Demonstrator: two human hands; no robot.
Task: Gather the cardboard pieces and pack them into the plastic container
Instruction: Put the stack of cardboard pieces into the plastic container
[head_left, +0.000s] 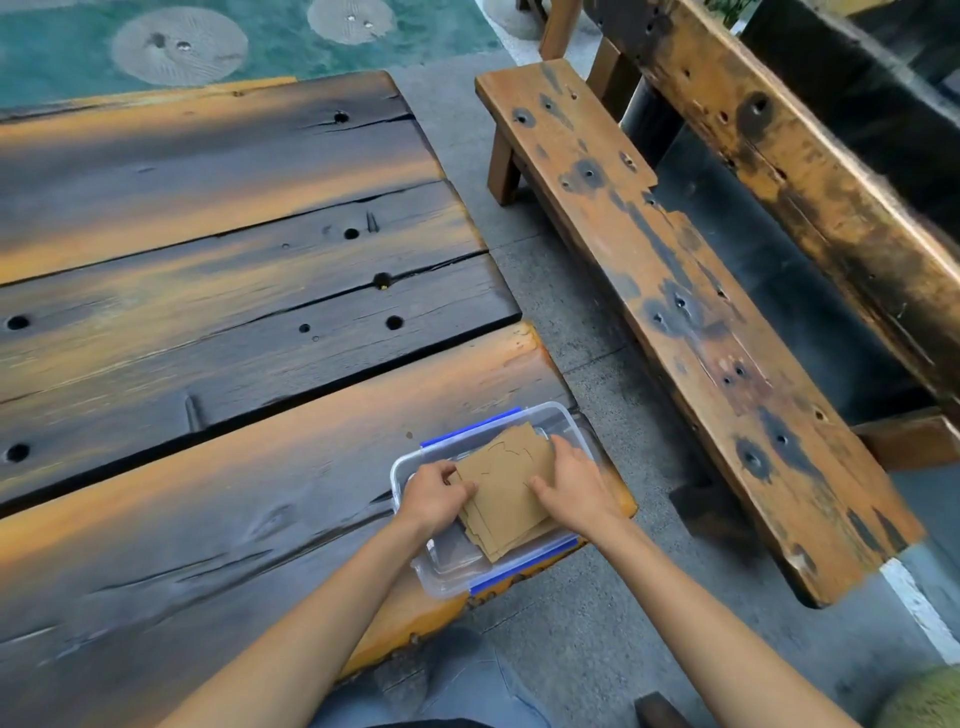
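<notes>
While the plastic container (441, 571) sat at the table (208, 493) corner, the left hand (434, 496) and right hand (574, 491) gripped the cardboard pieces (506, 486) by opposite edges, seemingly to fit them flat inside.

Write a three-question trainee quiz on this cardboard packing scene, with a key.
1. True or false: both hands are on the cardboard pieces.
2. Where does the plastic container sit on the wooden table?
A. its far left corner
B. its near right corner
C. its centre
3. Fill in: the container's clips are coloured ____.

Key:
1. True: the left hand and right hand press the stack from either side.
2. B
3. Blue
</notes>
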